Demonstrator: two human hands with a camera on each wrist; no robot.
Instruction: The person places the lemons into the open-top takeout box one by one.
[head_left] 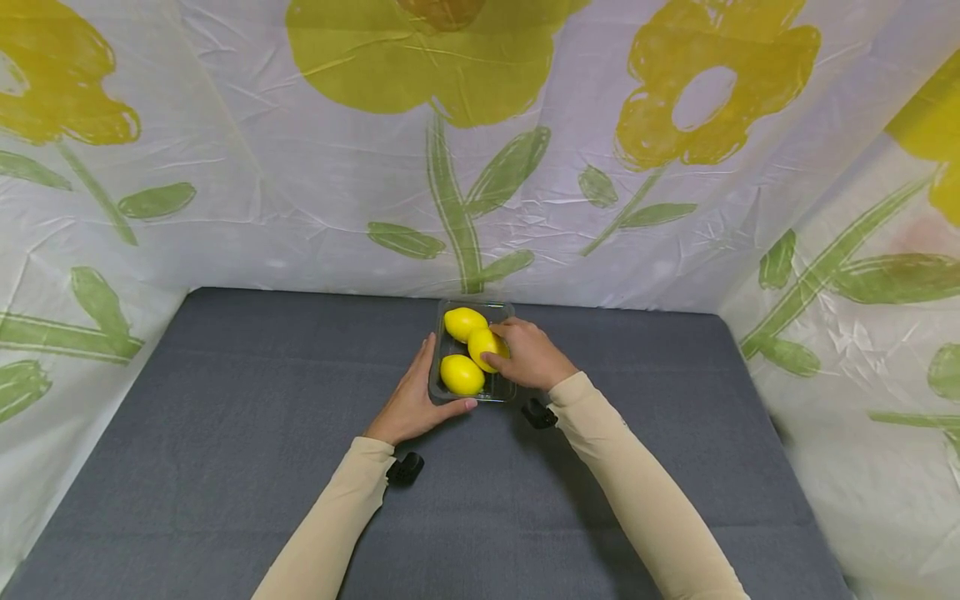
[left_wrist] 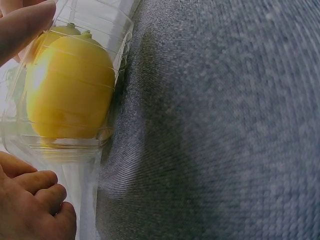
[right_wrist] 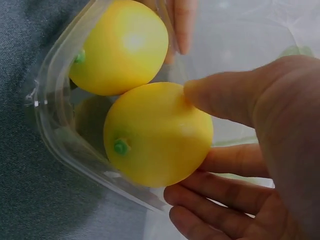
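Observation:
A clear plastic tray [head_left: 433, 385] with three yellow lemons in it sits at the back of the table. My right hand [head_left: 528, 354] pinches one lemon [right_wrist: 155, 135] between thumb and fingers over the tray's right side; its green stem tip shows. A second lemon [head_left: 462, 375] lies near the front, and a third lemon [head_left: 465, 324] near the back. My left hand [head_left: 415, 407] rests against the tray, fingers extended along its left side and thumb [left_wrist: 25, 30] along its front edge. In the left wrist view the plastic wall stands before the lemons.
A dark grey cloth covers the table [head_left: 247, 433]. Behind it and at the sides hangs a white curtain [head_left: 315, 242] printed with yellow flowers and green leaves. A small black wrist device [head_left: 406, 470] sits by the left cuff, with another black device [head_left: 538, 413] by the right.

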